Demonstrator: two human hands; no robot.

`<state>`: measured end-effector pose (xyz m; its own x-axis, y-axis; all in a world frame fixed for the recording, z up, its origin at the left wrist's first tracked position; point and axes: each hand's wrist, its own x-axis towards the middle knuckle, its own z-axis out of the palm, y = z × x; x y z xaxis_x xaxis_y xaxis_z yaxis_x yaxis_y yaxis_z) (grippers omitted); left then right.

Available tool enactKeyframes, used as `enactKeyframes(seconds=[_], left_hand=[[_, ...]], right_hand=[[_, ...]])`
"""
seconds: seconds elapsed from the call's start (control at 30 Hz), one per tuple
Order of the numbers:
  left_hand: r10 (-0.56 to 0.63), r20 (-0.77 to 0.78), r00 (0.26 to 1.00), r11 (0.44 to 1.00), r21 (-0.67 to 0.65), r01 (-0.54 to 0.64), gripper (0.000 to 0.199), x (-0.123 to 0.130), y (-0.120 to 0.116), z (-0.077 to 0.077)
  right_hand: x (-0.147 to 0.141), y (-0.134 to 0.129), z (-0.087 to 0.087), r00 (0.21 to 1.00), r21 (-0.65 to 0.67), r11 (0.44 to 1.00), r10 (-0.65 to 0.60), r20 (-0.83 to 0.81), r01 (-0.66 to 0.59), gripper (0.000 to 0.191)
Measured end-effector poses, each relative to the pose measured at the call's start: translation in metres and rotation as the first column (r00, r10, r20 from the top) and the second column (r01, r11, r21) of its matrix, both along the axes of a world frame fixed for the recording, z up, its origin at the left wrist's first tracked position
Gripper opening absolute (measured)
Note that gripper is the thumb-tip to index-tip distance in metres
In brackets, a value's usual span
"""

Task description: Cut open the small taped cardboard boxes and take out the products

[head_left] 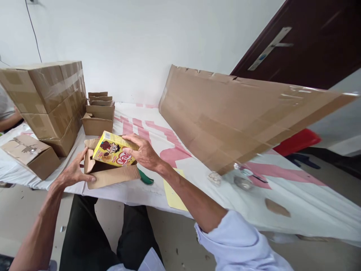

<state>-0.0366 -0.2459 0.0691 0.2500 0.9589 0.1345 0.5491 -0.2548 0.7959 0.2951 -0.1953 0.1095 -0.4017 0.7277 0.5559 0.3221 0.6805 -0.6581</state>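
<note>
An open cardboard box [115, 177] lies at the table's front edge, its flaps raised. My left hand [73, 170] grips the left side of this box, thumb on the front flap. Tilted over the opening is a yellow printed packet box [113, 149], its lower part within the carton. My right hand [143, 151] holds the packet box by its right end. Just right of the carton, a green object [146, 177] lies partly hidden behind the flap.
Stacked taped cartons [53, 101] stand at the left, beside open boxes [98, 120] and a closed box [32, 154]. A large cardboard sheet [225, 116] leans at the right. A yellow sheet [173, 194] lies near the front edge. Another person's arm [11, 121] shows far left.
</note>
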Motion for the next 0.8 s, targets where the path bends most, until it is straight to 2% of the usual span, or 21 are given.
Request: enactKeyframes(seconds=[0.1,0.17,0.23,0.33,0.43,0.5,0.57,0.63,0.7,0.77,0.8], left_hand=[[-0.026,-0.004,1.0,0.999,-0.029,0.026,0.13,-0.006,0.016,0.004],[-0.024,-0.03,0.999,1.0,-0.017,0.024,0.124,-0.009,0.018,0.01],[0.009,-0.052,0.999,0.999,0.051,-0.006,0.116,-0.009,0.013,0.023],[0.059,-0.018,0.998,0.97,0.237,-0.053,0.101,0.002,-0.002,0.054],[-0.011,0.006,1.0,0.93,0.368,0.008,0.097,0.026,-0.016,0.092],[-0.078,-0.009,0.997,0.926,0.369,0.076,0.097,0.042,-0.022,0.112],[-0.092,-0.005,0.996,0.94,0.328,0.089,0.085,0.055,-0.024,0.124],[-0.033,0.063,0.997,0.948,0.317,0.011,0.068,0.061,-0.026,0.127],[0.077,0.221,0.972,0.936,0.318,-0.147,0.063,0.063,-0.028,0.125],[0.179,0.44,0.88,0.908,0.271,-0.32,0.067,0.066,-0.034,0.119],[0.208,0.544,0.813,0.899,0.222,-0.378,0.069,0.068,-0.037,0.116]], right_hand=[[0.003,0.006,0.008,0.986,-0.062,0.997,-0.06,-0.158,0.051,0.042],[0.008,0.009,0.016,0.969,-0.115,0.993,-0.058,-0.239,0.031,0.047],[0.013,0.009,0.026,0.96,-0.134,0.991,-0.042,-0.278,0.005,0.053],[0.018,0.003,0.043,0.971,-0.076,0.997,0.003,-0.241,-0.022,0.05],[0.011,-0.008,0.059,0.984,-0.05,0.989,0.13,-0.124,-0.137,0.04],[0.003,-0.016,0.067,0.975,-0.05,0.975,0.216,-0.047,-0.218,0.035],[-0.002,-0.021,0.072,0.971,-0.002,0.972,0.237,-0.013,-0.237,0.033],[-0.004,-0.024,0.074,0.987,0.109,0.984,0.149,-0.054,-0.142,0.036],[-0.001,-0.027,0.071,0.989,0.187,0.982,0.003,-0.148,0.025,0.046],[0.0,-0.033,0.063,0.968,0.17,0.975,-0.099,-0.23,0.14,0.058],[-0.002,-0.037,0.058,0.961,0.132,0.981,-0.107,-0.255,0.144,0.063]])
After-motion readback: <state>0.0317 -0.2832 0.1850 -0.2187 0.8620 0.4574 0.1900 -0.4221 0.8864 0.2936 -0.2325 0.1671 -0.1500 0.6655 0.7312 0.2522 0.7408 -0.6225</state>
